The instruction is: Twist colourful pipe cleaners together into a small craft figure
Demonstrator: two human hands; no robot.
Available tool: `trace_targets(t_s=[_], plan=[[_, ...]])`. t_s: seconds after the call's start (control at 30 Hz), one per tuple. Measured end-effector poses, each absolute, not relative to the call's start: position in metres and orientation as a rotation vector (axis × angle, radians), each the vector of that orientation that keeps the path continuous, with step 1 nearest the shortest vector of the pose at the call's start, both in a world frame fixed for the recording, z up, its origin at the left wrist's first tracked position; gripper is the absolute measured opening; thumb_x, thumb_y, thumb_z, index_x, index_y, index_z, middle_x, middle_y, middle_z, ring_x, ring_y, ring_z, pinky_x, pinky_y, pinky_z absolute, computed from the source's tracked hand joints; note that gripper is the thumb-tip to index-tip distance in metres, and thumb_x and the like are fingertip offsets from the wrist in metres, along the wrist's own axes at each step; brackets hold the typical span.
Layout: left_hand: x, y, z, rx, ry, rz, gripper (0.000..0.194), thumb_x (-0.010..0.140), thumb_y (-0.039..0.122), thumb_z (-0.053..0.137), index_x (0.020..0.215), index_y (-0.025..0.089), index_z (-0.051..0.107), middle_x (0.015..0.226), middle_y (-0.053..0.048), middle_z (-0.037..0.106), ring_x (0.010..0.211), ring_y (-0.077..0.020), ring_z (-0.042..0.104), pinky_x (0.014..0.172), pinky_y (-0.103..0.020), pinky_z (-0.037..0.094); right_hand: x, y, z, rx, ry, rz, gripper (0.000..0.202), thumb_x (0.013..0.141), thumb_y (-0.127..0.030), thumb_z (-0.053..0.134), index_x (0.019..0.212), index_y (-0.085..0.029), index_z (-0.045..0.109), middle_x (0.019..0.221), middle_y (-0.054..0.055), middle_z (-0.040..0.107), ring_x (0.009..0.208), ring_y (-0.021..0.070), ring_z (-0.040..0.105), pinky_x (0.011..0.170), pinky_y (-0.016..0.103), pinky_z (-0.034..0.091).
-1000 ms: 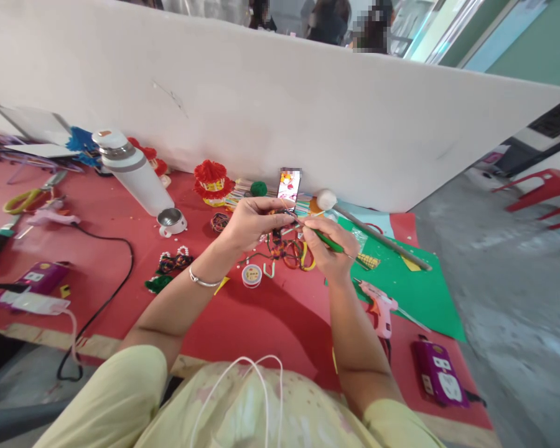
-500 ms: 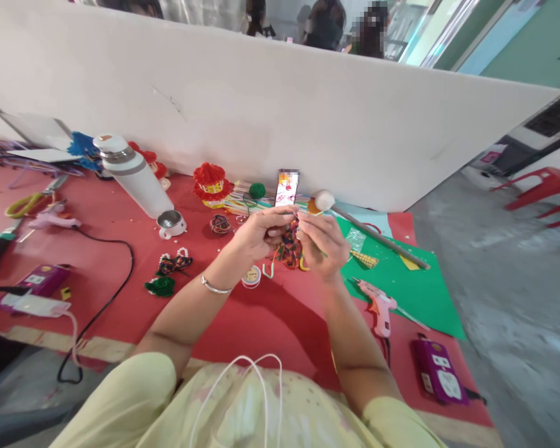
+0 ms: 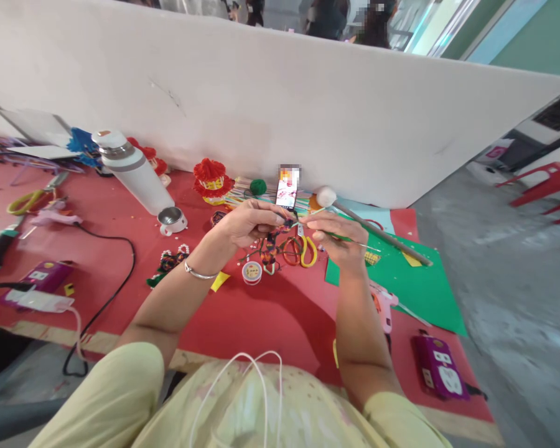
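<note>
A strip of dark multicoloured crocheted yarn [image 3: 269, 247] hangs from my left hand [image 3: 248, 223], its upper end pinched between thumb and fingers. My right hand [image 3: 343, 241] is closed round a thin crochet hook [image 3: 340, 236] with a green grip, the tip close to the yarn by my left fingertips. Whether the hook sits in a stitch is too small to tell. Just below lie scissors with yellow and orange-red handles [image 3: 308, 252] and a small round spool [image 3: 252, 272]. Behind my hands, a phone [image 3: 287, 188] stands propped with a lit picture.
At left stand a white flask [image 3: 137, 177] and a metal-lined cup [image 3: 172, 219]. A red yarn piece [image 3: 211, 177] and green yarn ball [image 3: 258, 187] are at the back. On the right are a green sheet [image 3: 424, 292], a rod [image 3: 382, 234], a pink glue gun [image 3: 383, 308] and a purple power strip [image 3: 441, 367].
My hands have moved apart, the right one rightward, and the hook now shows across it. The yarn strip hangs further left, uncovering the scissors. A yellow scrap shows beside my left forearm.
</note>
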State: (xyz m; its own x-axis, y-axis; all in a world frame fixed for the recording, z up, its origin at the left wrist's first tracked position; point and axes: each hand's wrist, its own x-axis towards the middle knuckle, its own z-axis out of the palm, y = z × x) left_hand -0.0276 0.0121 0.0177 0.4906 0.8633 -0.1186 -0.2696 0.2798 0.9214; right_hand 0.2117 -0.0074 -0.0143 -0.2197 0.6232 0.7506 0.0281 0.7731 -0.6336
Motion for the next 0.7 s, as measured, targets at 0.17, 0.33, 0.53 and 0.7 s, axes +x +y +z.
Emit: trace_targets(t_s=[0.17,0.33,0.53,0.7], plan=[[-0.032,0.018,0.020,1.082,0.743,0.756,0.016,0.058,0.016,0.088,0.074,0.015,0.087,0.051,-0.001,0.059,0.043,-0.0037,0.033,0.041,-0.021,0.015,0.217,-0.009,-0.009,-0.523,-1.761,0.654,0.016,0.090,-0.035,0.085,0.105,-0.041,0.087,0.104,-0.001,0.089,0.097,0.0235,0.084,0.089,0.046,0.070],[-0.032,0.018,0.023,1.158,0.740,0.738,0.013,0.057,0.015,0.086,0.070,0.015,0.085,0.049,-0.001,0.058,0.041,-0.0048,0.036,0.041,-0.022,0.017,0.220,-0.010,-0.012,-0.501,-1.679,0.809,0.010,0.091,-0.041,0.084,0.097,-0.035,0.088,0.093,0.003,0.089,0.088,0.0250,0.084,0.085,0.046,0.070],[-0.015,0.008,0.018,1.109,0.712,0.931,0.020,0.058,0.018,0.088,0.078,0.018,0.088,0.059,-0.001,0.067,0.043,-0.0037,0.036,0.041,-0.023,0.019,0.200,-0.004,-0.023,-0.519,-1.536,0.812,0.021,0.091,-0.055,0.080,0.097,-0.036,0.087,0.101,0.002,0.089,0.097,0.0252,0.084,0.092,0.048,0.070],[0.007,-0.004,0.009,1.174,0.898,1.439,0.029,0.063,0.015,0.087,0.092,0.019,0.089,0.084,-0.004,0.080,0.070,-0.0117,0.065,0.062,-0.024,0.050,0.189,-0.006,-0.026,-0.643,-1.654,0.376,0.017,0.098,-0.037,0.076,0.112,-0.036,0.085,0.115,0.003,0.087,0.108,0.0258,0.082,0.100,0.048,0.067]])
